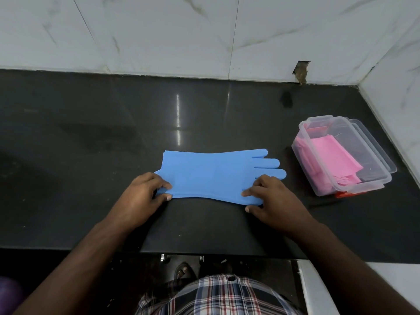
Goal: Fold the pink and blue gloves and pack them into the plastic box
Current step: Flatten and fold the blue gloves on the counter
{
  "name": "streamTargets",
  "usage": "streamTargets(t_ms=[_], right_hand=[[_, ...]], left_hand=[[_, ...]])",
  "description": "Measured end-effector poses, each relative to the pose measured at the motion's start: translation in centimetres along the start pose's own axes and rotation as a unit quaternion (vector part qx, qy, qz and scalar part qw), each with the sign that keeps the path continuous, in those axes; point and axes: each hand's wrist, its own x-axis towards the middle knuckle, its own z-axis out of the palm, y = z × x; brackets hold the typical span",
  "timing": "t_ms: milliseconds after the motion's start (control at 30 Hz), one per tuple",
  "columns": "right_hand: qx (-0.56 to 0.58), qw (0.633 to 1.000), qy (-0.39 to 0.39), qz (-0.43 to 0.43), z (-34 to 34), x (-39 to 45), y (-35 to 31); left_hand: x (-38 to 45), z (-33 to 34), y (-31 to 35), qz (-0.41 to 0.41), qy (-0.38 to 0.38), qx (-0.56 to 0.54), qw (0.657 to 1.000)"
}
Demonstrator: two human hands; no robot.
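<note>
Counter: black polished counter (91, 123), with white marble-pattern wall tiles (159, 30) behind it; it carries all the things below.
Blue glove: blue glove (216, 176) lies flat near the middle of the counter's front part, cuff toward the left, fingers toward the right. It looks like two layers at the near edge, but I cannot tell if it is one glove or a pair.
Left hand: left hand (145, 192) is at the cuff end of the blue glove; thumb and fingers are closed on the near corner of the cuff, pinching it.
Right hand: right hand (270, 196) is at the finger end of the blue glove; the fingers press on top of it, the thumb is at its near edge, so the grip is closed on the glove.
Plastic box: clear plastic box (372, 176) stands to the right of the blue glove, well apart from it, open, with red clips at the ends.
Pink glove: folded pink glove (329, 155) lies inside the plastic box.
Writing: no readable label or brand on the blue glove or the box.
Person: checked shirt (218, 296) shows below the counter's front edge.
</note>
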Motion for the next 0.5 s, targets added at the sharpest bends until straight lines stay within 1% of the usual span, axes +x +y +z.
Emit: streamTargets(t_ms=[167,200,333,367,400,433,500], right_hand=[[-0.002,1.000,0.013,-0.017,0.2,0.1,0.2],[0.002,0.999,0.029,-0.017,0.2,0.2,0.2],[0.022,0.990,0.135,-0.022,-0.2,0.4,-0.3],[0.026,0.988,0.150,-0.027,-0.3,0.5,-0.4],[0.028,0.988,0.152,-0.031,-0.5,0.5,-0.4],[0.026,0.990,0.133,-0.033,-0.5,0.5,-0.2],[0.014,0.998,0.056,-0.030,-0.5,0.3,0.0]], left_hand=[[-0.1,-0.3,-0.2,-0.003,-0.006,-0.016,1.000],[0.0,-0.3,-0.2,-0.003,0.000,-0.017,1.000],[0.0,-0.7,0.4,0.006,0.041,-0.029,0.999],[0.0,-0.9,0.4,0.008,0.047,-0.032,0.998],[0.0,-1.0,0.3,0.011,0.045,-0.033,0.998],[0.0,-1.1,0.1,0.016,0.038,-0.030,0.999],[-0.2,-1.0,-0.4,0.029,0.011,-0.015,0.999]])
